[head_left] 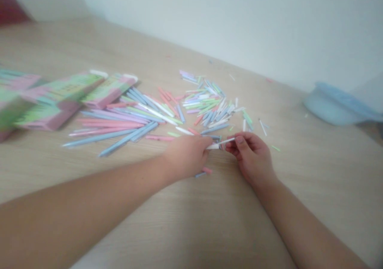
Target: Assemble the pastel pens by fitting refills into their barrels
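My left hand [187, 156] is closed, with a short white tube-like piece [213, 146] sticking out past its fingertips. In a pinch between thumb and fingers, my right hand [254, 157] holds a thin white stick [228, 140], whose near end meets or almost meets the white piece. Blur hides whether the two are joined. Just beyond the hands lies a loose heap of short pastel pieces [206, 101], like pen caps or cut tubes. Long slim pastel sticks [119, 135], pen-like with tapered ends, fan out left of my left hand. Small pink and blue pieces [206, 170] lie beneath it.
Several pink-and-green printed boxes [109, 89] lie on the wooden table [191, 221] at the left. A light blue object [338, 103], perhaps a bag or basin, stands at the right near the white wall [239, 22]. Something red [12, 6] is at the far left corner.
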`<state>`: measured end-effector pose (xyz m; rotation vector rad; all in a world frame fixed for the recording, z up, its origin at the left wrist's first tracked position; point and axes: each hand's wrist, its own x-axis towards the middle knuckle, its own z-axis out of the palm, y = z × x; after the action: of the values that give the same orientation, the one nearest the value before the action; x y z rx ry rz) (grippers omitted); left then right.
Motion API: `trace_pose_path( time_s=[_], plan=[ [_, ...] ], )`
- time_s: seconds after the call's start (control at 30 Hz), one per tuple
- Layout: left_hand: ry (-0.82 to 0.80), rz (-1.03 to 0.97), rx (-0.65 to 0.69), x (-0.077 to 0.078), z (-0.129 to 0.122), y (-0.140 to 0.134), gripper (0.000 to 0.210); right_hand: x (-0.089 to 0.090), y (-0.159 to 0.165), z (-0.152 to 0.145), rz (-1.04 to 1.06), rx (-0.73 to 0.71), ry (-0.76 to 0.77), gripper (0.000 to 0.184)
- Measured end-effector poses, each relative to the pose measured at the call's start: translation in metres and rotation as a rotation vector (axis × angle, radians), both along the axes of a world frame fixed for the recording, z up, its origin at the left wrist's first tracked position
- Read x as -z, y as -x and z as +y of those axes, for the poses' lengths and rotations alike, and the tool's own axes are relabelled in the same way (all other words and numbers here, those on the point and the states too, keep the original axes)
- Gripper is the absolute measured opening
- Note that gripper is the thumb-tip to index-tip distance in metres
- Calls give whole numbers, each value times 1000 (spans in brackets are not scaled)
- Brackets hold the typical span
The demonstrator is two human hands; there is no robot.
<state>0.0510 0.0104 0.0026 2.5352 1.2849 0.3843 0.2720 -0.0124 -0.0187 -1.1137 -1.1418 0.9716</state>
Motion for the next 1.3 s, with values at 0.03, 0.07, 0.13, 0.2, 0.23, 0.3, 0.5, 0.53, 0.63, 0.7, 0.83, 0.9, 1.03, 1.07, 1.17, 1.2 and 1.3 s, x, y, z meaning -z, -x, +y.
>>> trace_pose_path(
  time_s=[0.03, 0.07, 0.13, 0.2, 0.23, 0.3, 0.5, 0.53, 0.63, 0.7, 0.83, 0.9, 1.03, 1.07, 1.17, 1.2, 1.3],
  plan=[
    [4, 2, 0, 0, 0, 0, 22, -1, 1, -1, -17, 8, -3, 18],
    [8, 2, 0, -1, 0, 0, 22, -3, 3, -2, -37, 17, -7, 19],
    [17, -5, -1, -2, 0, -1, 23, -6, 6, -5, -81, 27, -9, 21],
    [29, -14, -3, -2, 0, -1, 24, -9, 9, -7, -120, 19, -5, 22],
    [36, -18, -4, -3, 0, -1, 24, -11, 11, -8, -138, 9, -1, 22],
    [56, -33, -14, -3, 0, -1, 23, -13, 12, -9, -166, -3, 6, 23],
    [122, -163, -60, -2, 2, 3, 21, -18, 5, -8, -15, 75, -65, 15],
    [114, -176, -51, -2, 3, 4, 22, -19, 3, -8, 11, 89, -79, 14],
    [95, -165, -51, -1, 3, 4, 21, -24, 0, -8, 44, 113, -106, 15],
    [85, -141, -57, -1, 2, 4, 22, -27, 1, -9, 40, 119, -113, 16],
    [74, -100, -67, -1, 2, 3, 23, -30, 2, -11, 37, 112, -121, 15],
    [80, -89, -75, -1, 2, 2, 23, -32, 3, -12, 56, 116, -138, 14],
    [80, -83, -64, -2, 2, 3, 25, -34, 4, -14, 58, 121, -150, 10],
    [78, -86, -60, -2, 2, 3, 25, -34, 4, -15, 52, 117, -152, 10],
    [77, -87, -50, -3, 2, 3, 27, -31, 7, -17, 22, 103, -149, 12],
    [76, -81, -51, -3, 2, 3, 26, -29, 8, -17, 6, 94, -140, 12],
    [80, -58, -41, -3, 2, 3, 24, -22, 11, -20, -61, 39, -104, 12]
  ],
)
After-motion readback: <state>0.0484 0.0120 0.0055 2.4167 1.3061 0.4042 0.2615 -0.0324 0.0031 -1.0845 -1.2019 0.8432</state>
